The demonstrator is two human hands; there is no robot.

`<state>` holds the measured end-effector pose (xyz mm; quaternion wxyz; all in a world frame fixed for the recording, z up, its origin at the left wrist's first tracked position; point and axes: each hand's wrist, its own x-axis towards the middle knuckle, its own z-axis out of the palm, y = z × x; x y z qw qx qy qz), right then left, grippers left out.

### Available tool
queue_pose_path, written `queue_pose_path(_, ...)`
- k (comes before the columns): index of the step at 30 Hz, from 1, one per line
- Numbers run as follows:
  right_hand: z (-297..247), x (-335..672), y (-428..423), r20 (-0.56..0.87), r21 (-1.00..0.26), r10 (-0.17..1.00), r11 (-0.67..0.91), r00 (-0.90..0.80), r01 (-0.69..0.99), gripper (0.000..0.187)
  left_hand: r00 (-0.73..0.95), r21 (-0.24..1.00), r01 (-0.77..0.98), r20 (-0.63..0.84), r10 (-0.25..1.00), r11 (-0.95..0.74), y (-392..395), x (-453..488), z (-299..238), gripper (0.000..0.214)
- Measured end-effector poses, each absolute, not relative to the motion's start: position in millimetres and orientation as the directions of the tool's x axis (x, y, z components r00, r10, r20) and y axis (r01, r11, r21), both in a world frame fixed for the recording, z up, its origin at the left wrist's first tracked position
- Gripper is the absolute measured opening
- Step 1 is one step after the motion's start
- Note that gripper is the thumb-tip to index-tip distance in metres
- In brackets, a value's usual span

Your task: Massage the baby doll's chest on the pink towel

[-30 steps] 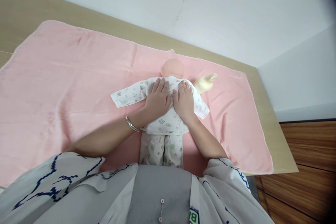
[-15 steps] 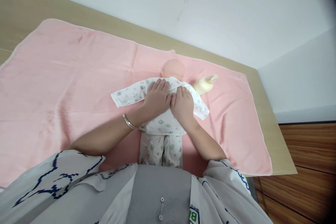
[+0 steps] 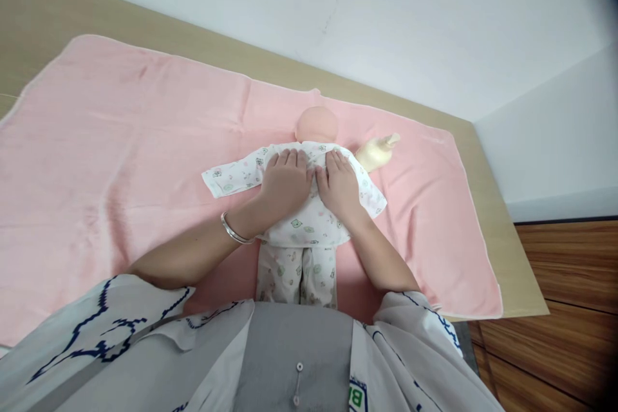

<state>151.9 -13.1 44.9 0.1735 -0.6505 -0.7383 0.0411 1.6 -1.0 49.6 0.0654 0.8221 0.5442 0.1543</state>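
Observation:
A baby doll [image 3: 316,125] lies on a pink blanket, its bald head pointing away from me and no face showing. It wears a white patterned shirt [image 3: 302,226] and matching trousers [image 3: 280,270]. My left hand [image 3: 287,180] rests flat on the left of the shirt's upper part, fingers extended. On the other side, my right hand [image 3: 338,185] lies flat on the cloth too, its thumb close to the left hand's thumb. Both hands hold nothing. The shirt's sleeves spread out to either side.
The pink blanket [image 3: 159,116] covers much of a wooden table [image 3: 487,187]. A cream-coloured object with a narrow tip [image 3: 375,153], perhaps a doll's arm or a bottle, lies right of the shirt. A white wall [image 3: 410,32] rises behind the table; brown wooden panelling [image 3: 570,264] is at right.
My left hand has drawn slightly back toward me. The right hand has shifted a little outward and away from me, its fingers more spread. The doll stays in place.

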Motion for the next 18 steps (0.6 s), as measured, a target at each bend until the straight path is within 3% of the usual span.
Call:
queue_pose_path(6, 50, 164, -3, 0.187, -0.316, 0.973, 0.189, -0.134, 0.93, 0.059, 0.396, 0.229, 0.878, 0.15, 0.906, -0.421, 1, -2, 58, 0.058)
queue_pose_path(11, 57, 147, -22, 0.158, -0.239, 0.984, 0.121, -0.084, 0.963, 0.057, 0.421, 0.31, 0.841, 0.14, 0.896, -0.444, 15, -13, 62, 0.049)
queue_pose_path(18, 60, 137, -43, 0.169, -0.193, 0.975, 0.175, -0.143, 0.965, 0.054, 0.375, 0.38, 0.823, 0.193, 0.907, -0.422, 33, -17, 50, 0.045)
